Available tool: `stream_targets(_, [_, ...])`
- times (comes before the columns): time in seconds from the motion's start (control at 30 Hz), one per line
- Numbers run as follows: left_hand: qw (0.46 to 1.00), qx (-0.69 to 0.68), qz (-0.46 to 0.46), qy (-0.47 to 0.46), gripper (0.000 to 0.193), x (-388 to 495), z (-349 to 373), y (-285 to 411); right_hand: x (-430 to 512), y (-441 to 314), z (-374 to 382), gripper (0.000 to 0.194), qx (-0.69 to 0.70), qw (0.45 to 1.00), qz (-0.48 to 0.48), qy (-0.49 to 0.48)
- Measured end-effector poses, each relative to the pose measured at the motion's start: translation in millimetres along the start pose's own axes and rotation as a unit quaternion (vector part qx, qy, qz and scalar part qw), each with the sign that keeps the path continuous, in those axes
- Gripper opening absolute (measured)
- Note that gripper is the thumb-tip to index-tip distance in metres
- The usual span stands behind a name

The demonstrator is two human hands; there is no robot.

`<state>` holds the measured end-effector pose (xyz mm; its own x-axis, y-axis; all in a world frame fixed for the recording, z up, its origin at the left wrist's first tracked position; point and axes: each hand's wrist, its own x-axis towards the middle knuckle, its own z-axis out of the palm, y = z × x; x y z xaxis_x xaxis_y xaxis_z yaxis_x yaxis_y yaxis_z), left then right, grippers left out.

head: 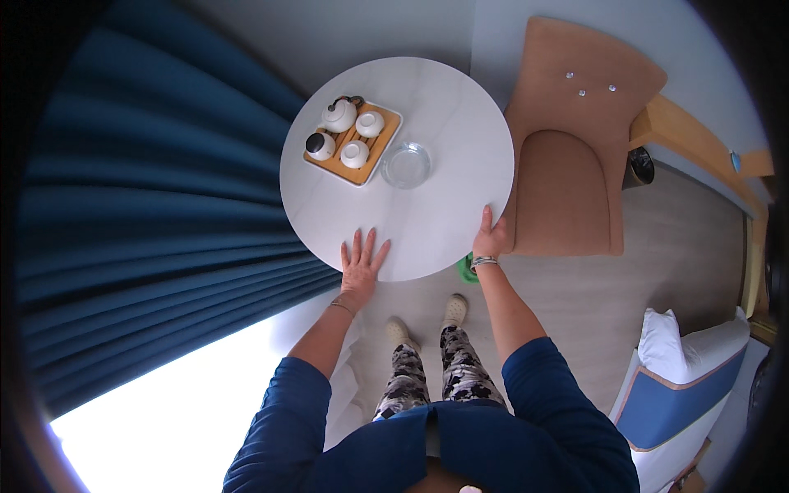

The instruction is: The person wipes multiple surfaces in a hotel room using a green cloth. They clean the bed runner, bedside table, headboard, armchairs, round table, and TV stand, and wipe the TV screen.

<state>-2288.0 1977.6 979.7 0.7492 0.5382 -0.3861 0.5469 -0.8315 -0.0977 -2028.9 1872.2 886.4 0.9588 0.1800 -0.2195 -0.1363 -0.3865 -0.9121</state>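
Note:
My left hand [362,262] lies flat on the near edge of a round white marble-look table [450,203], fingers spread. At the table's right rim is my right hand [490,231], its thumb on the top and its other fingers over the edge, partly hidden. A wooden tea tray [339,162] with a white rim stands at the back left of the table. On it are a white teapot [339,116], a white jar with a black lid [320,146] and two white cups [370,124]. Beside the tray sits a clear glass ashtray [406,166].
A brown upholstered chair [564,197] stands against the table's right side, a black bin [640,166] behind it. Blue curtains [166,179] hang at the left. Something green [466,271] shows below the table. A bed [678,394] is at the lower right.

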Motion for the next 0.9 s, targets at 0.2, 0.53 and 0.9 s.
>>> stream_targets(0.2, [1.0, -0.016, -0.003, -0.002, 0.09, 3.0, 0.2, -7.8, -8.3, -5.6, 6.9, 0.044, 0.072, 0.997, -0.032, 0.009])
stream_targets(0.53, [0.998, -0.044, -0.023, -0.037, 0.106, -8.6, -23.8, 12.0, -19.8, -0.5, -28.7, 0.074, 0.06, 0.98, 0.146, -0.12])
stream_targets(0.9, [0.665, -0.738, 0.005, 0.117, 0.047, -38.2, -41.6, 119.3, -127.0, -129.0, -68.7, 0.033, 0.16, 0.939, 0.089, -0.293])
